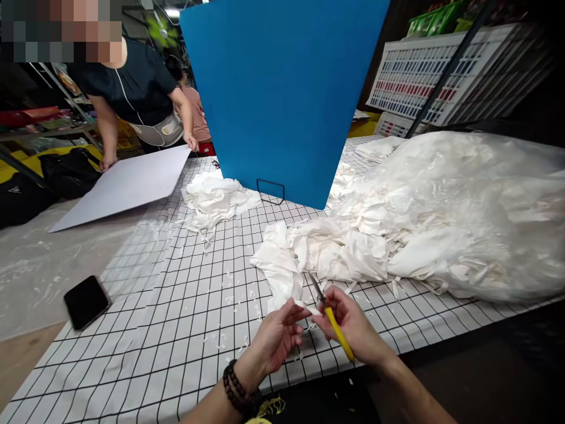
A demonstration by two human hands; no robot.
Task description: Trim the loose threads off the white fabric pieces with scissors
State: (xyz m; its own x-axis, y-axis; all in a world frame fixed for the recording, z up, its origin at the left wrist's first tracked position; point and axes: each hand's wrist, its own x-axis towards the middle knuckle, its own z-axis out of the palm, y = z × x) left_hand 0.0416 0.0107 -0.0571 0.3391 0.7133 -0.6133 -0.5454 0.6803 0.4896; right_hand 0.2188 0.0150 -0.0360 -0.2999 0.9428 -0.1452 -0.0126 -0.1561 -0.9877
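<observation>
My right hand (351,324) is closed around yellow-handled snips (339,334), their metal blades pointing away from me over the white cloth. Between thumb and fingers, my left hand (280,333) pinches the narrow end of a white cloth piece (282,277). The fingertips of my right hand come close to that same end; whether they touch it I cannot tell. Behind my hands lies a crumpled heap of white cloth pieces (348,253). Tiny white scraps (229,294) are scattered on the checked tablecloth (185,330) left of my hands.
A large clear plastic bag (485,218) of white cloth fills the right side. Ahead stands a blue board (282,100) on a wire stand, beside another cloth pile (216,197). A phone (87,302) lies at left. Across the table, a person (136,88) holds a white board (128,182).
</observation>
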